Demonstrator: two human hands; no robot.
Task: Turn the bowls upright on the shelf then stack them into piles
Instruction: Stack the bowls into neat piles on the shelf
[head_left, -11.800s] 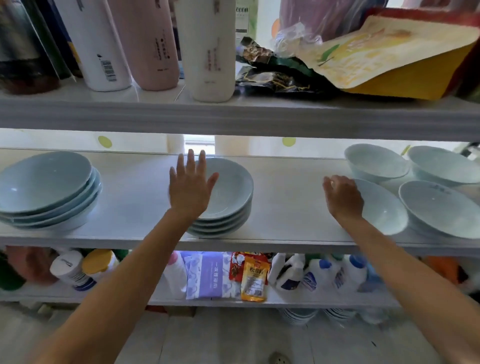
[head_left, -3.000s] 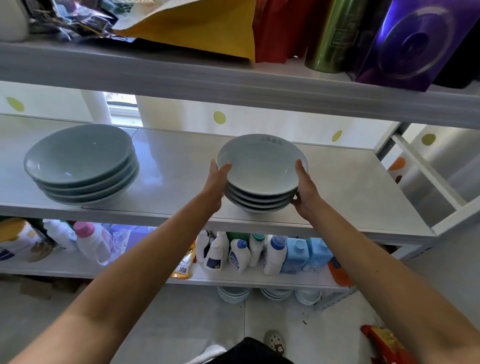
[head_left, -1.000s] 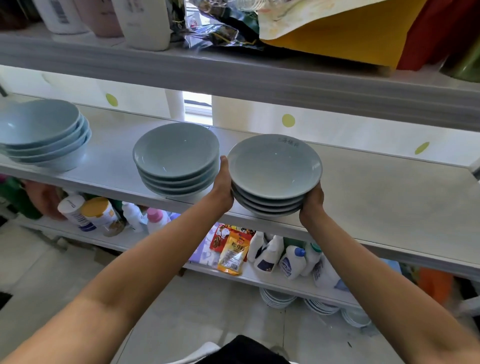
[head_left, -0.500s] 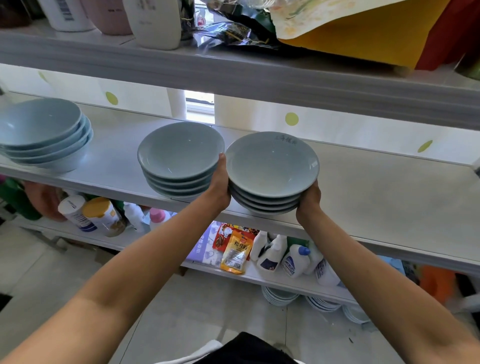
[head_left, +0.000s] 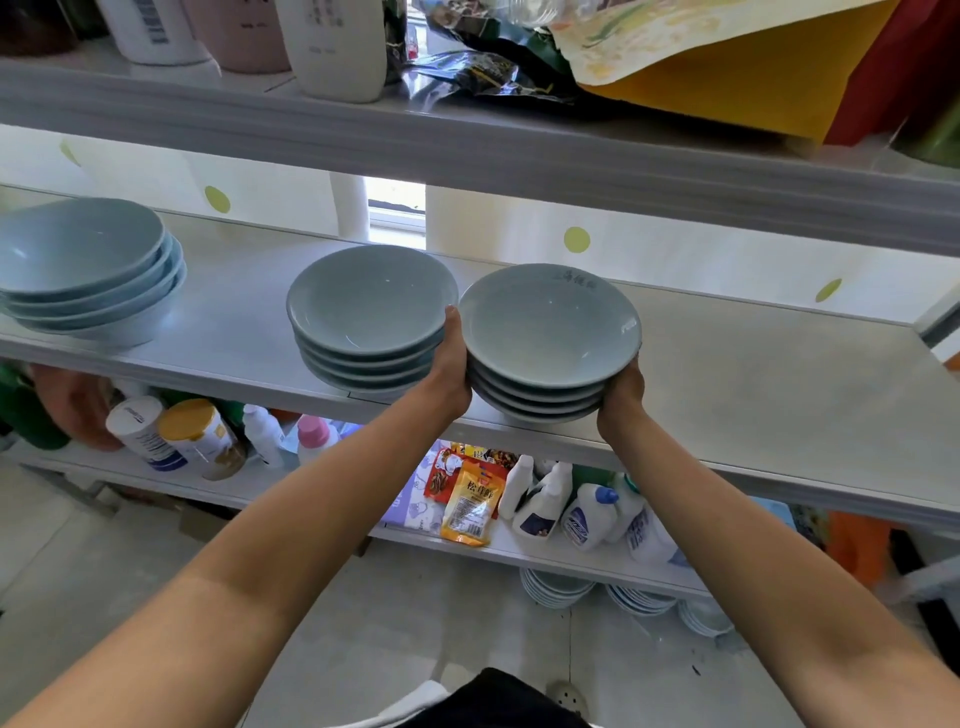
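Three piles of upright pale blue bowls stand on the middle shelf (head_left: 769, 395). The right pile (head_left: 545, 332) of several bowls is at the shelf's front edge, held between both hands. My left hand (head_left: 449, 369) grips its left side with the thumb along the rim. My right hand (head_left: 621, 387) cups its right underside, fingers hidden below the bowls. A middle pile (head_left: 363, 306) stands just left, nearly touching my left hand. The left pile (head_left: 83, 260) sits at the far left.
The upper shelf (head_left: 467, 150) overhangs close above, loaded with bottles (head_left: 337, 47) and snack bags (head_left: 727, 67). The lower shelf holds detergent bottles (head_left: 587, 514), tins and packets. Plate stacks (head_left: 556, 587) stand on the floor. The middle shelf stretches bare to the right.
The held pile has moved left along the shelf over the last seconds, ending right beside the middle pile. Both hands keep the same hold.
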